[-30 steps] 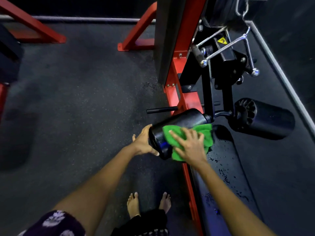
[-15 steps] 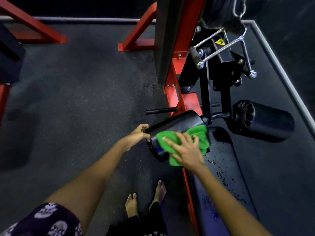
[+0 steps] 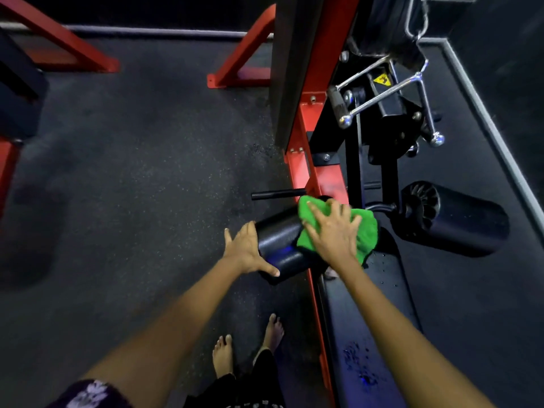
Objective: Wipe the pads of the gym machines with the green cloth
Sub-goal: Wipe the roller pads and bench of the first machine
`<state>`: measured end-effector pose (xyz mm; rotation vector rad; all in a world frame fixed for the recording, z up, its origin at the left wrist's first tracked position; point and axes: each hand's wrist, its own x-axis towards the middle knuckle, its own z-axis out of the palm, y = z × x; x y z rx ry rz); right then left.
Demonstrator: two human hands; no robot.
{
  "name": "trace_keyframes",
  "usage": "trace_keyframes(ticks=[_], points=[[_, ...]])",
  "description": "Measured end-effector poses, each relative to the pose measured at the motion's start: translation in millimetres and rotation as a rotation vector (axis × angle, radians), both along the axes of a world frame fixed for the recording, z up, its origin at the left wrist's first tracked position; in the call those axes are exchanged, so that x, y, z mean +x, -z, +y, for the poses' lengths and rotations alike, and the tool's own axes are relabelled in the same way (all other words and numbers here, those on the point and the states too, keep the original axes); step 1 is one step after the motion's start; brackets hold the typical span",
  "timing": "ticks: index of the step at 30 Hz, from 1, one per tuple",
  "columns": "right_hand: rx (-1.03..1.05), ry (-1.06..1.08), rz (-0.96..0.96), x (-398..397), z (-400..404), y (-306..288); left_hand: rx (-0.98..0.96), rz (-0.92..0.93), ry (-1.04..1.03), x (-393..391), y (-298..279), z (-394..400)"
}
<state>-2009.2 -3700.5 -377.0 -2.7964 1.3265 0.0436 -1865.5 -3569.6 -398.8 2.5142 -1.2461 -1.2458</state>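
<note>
We count two hands: a left hand (image 3: 246,251) and a right hand (image 3: 334,231). Two bare feet down at the bottom, left foot (image 3: 222,355) and right foot (image 3: 273,331). One green cloth (image 3: 365,231), that's it for cloths. Roller pads, we get two: the near roller pad (image 3: 279,245) and the far roller pad (image 3: 462,219). One long flat bench pad (image 3: 376,319). One yellow warning sticker (image 3: 382,80) up on the machine. Shiny chrome ball ends, we spot two: first ball end (image 3: 345,121), second ball end (image 3: 437,139).
</note>
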Motion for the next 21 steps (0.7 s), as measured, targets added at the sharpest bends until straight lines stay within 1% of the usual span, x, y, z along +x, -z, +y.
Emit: trace_keyframes(ticks=[2, 3, 4, 6, 8, 10, 11, 13, 14, 15, 17, 18, 19, 20, 21], points=[[0.026, 0.275, -0.036, 3.1, -18.3, -5.3, -0.066, -0.104, -0.031, -17.3, 1.9, 8.5], [0.025, 0.352, -0.044, 9.0, -21.6, -7.2, -0.079, -0.157, -0.04, -27.2, 1.3, 12.0], [0.003, 0.365, -0.025, 16.5, -19.5, -8.0, -0.075, -0.211, -0.038, -36.8, 0.3, 14.5], [0.0, 0.259, 0.026, 32.3, -1.8, -8.9, -0.062, -0.32, -0.012, -52.0, -0.2, 19.0], [0.032, 0.091, 0.046, 39.0, 23.2, -6.6, -0.076, -0.402, 0.012, -60.4, 3.8, 22.3], [0.017, -0.078, -0.013, 30.6, 42.1, 0.8, -0.13, -0.425, 0.011, -61.8, 8.1, 25.3], [0.008, -0.174, -0.049, 21.4, 46.9, 3.8, -0.16, -0.413, 0.005, -60.2, 9.7, 26.8], [-0.056, -0.336, -0.051, -1.4, 35.5, 10.0, -0.187, -0.328, 0.015, -52.6, 9.8, 28.8], [-0.078, -0.316, -0.055, -11.0, 22.5, 9.7, -0.191, -0.27, 0.018, -46.3, 8.5, 28.8], [-0.074, -0.196, -0.077, -16.5, 10.0, 7.1, -0.21, -0.218, 0.006, -37.7, 7.9, 29.2], [-0.001, 0.168, -0.142, -9.5, -8.7, -3.8, -0.29, -0.084, -0.071, -17.1, 4.7, 27.3], [0.036, 0.292, -0.126, 2.9, -10.8, -8.1, -0.312, 0.0, -0.107, -7.4, 2.4, 25.8], [0.03, 0.309, -0.06, 16.4, -5.8, -8.4, -0.308, 0.071, -0.119, -0.1, 0.4, 24.4], [0.016, 0.245, 0.008, 30.0, 4.6, -8.6, -0.294, 0.116, -0.114, 4.4, 0.5, 23.4], [0.025, 0.141, 0.035, 42.3, 19.7, -7.5, -0.283, 0.135, -0.11, 6.1, 0.9, 22.5]])
